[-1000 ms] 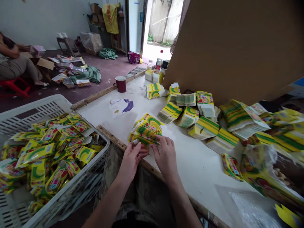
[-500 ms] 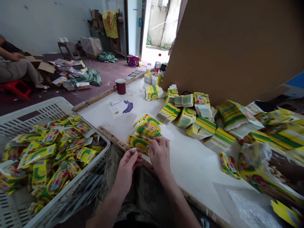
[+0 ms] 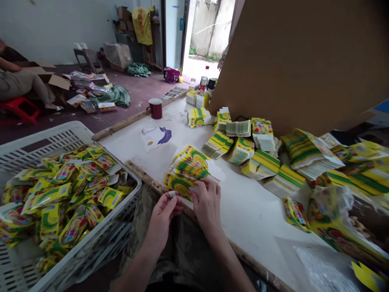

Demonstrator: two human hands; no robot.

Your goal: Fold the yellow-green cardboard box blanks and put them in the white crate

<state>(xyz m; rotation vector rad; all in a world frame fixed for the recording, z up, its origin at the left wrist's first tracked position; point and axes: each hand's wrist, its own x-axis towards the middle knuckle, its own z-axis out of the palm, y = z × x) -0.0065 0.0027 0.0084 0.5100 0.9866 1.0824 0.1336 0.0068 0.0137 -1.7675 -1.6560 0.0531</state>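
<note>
A fanned stack of flat yellow-and-green printed cartons [image 3: 188, 160] lies on the white table in front of me. At its near end is a single yellow carton [image 3: 180, 185]. My right hand [image 3: 208, 202] has its bent fingers on the right end of this carton, around a pale flap. My left hand [image 3: 164, 213] is closed beside the carton's near edge, thumb against forefinger, with white tape around one finger. Whether anything sits between the left fingertips cannot be made out.
At left, a white plastic basket [image 3: 80, 129] holds many folded yellow cartons. A maroon mug [image 3: 156, 109] and a torn white-and-purple paper [image 3: 155, 138] lie beyond the stack. Bundled cartons [image 3: 259, 168] and an open bag [image 3: 331, 215] stand right. A seated person [image 3: 26, 85] is far left.
My right hand has shifted slightly right and down at the carton's end, and a pale flap shows by its fingers. The left hand stays nearly in place.
</note>
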